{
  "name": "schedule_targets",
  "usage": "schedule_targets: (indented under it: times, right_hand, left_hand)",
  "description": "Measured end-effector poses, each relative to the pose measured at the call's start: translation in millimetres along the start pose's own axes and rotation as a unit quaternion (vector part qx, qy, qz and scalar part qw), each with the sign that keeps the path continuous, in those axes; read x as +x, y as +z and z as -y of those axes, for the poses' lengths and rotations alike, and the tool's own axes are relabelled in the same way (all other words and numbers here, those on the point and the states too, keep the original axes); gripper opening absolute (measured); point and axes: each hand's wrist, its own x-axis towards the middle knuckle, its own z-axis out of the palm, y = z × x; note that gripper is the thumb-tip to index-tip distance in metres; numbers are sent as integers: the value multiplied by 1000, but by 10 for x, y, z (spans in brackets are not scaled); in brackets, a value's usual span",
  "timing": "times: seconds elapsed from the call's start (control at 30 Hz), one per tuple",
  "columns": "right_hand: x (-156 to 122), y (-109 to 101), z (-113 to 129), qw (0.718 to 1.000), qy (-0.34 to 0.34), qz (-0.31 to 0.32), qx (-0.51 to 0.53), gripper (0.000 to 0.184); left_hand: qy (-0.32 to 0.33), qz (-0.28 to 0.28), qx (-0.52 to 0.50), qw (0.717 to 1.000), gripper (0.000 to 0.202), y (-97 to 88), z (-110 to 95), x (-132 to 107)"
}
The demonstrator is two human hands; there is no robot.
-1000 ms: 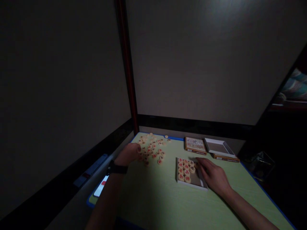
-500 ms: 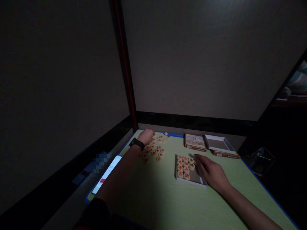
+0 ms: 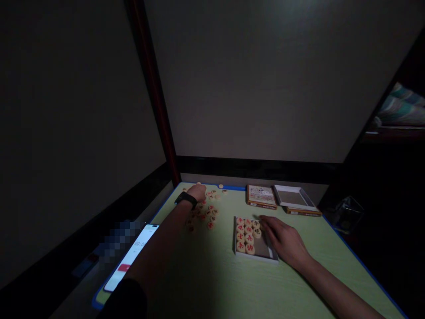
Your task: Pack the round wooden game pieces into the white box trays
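My left hand (image 3: 198, 193), a dark watch (image 3: 186, 200) on its wrist, reaches to the far left of the table among scattered round Chinese chess pieces (image 3: 211, 212). Its fingers curl downward; what they hold, if anything, is hidden. My right hand (image 3: 288, 243) is at the right side of a shallow box tray (image 3: 265, 249), its fingers at the far right corner and its thumb along the side wall. Inside the tray, red-marked pieces (image 3: 245, 235) fill two columns at the left. Black-marked pieces (image 3: 256, 228) start a third column, partly beside my fingers.
A closed box (image 3: 261, 196) with a printed lid stands at the back. Beside it an empty white tray (image 3: 294, 197) rests on another box (image 3: 303, 212). A lit phone (image 3: 131, 259) lies by the left edge. One piece (image 3: 221, 186) sits on the blue back rim.
The view has shifted, so the table sits slightly farther left and lower in it. My left hand is still over the far pieces, and my right hand stays at the tray.
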Motion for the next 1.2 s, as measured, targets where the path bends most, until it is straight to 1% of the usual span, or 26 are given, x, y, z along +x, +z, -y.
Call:
schedule_targets:
  times: [0.07, 0.13, 0.23, 0.3, 0.43, 0.53, 0.67, 0.77, 0.87, 1.0, 1.1, 1.13, 1.17, 1.2]
  right_hand:
    - [-3, -1, 6, 1000, 6, 4, 2, 37]
    - [-6, 4, 4, 1000, 11, 6, 8, 36]
    - [-8, 14, -5, 1000, 13, 13, 15, 36]
    - [-9, 15, -5, 1000, 16, 20, 15, 36]
    - [-14, 8, 14, 999, 22, 26, 15, 35]
    - [-15, 6, 28, 999, 15, 23, 16, 36]
    - [-10, 6, 39, 1000, 8, 11, 21, 35]
    - [-3, 0, 51, 1000, 5, 5, 22, 34]
    - [4, -6, 62, 1000, 1, -2, 19, 33]
    - [5, -7, 51, 999, -12, -28, 11, 31]
    - [2, -19, 44, 996, -23, -84, -5, 30]
    - [1, -27, 49, 994, -30, -106, -7, 29]
    - [1, -36, 59, 991, -39, -126, -4, 29]
    - [0, -45, 74, 989, -48, -140, 3, 29]
  left_hand:
    - [4, -12, -4, 1000, 29, -30, -13, 14]
    - [7, -35, -12, 999, 27, -54, -62, 45]
    - [25, -73, -33, 996, 27, -55, -212, 125]
    - [43, -87, -50, 994, 27, -28, -339, 187]
    - [76, -95, -69, 990, 26, 46, -562, 284]
    - [82, -91, -62, 991, 26, 97, -666, 324]
    - [74, -73, -46, 993, 23, 160, -727, 347]
    - [77, -73, -46, 993, 22, 192, -736, 347]
    - [80, -87, -55, 991, 20, 193, -745, 325]
    - [96, -133, -81, 983, 21, 168, -825, 193]
    - [131, -177, -138, 966, 22, 193, -976, -31]
    - [150, -202, -214, 944, 21, 215, -1039, -128]
    - [163, -208, -299, 917, 21, 243, -1104, -232]
    - [174, -198, -380, 887, 23, 274, -1167, -338]
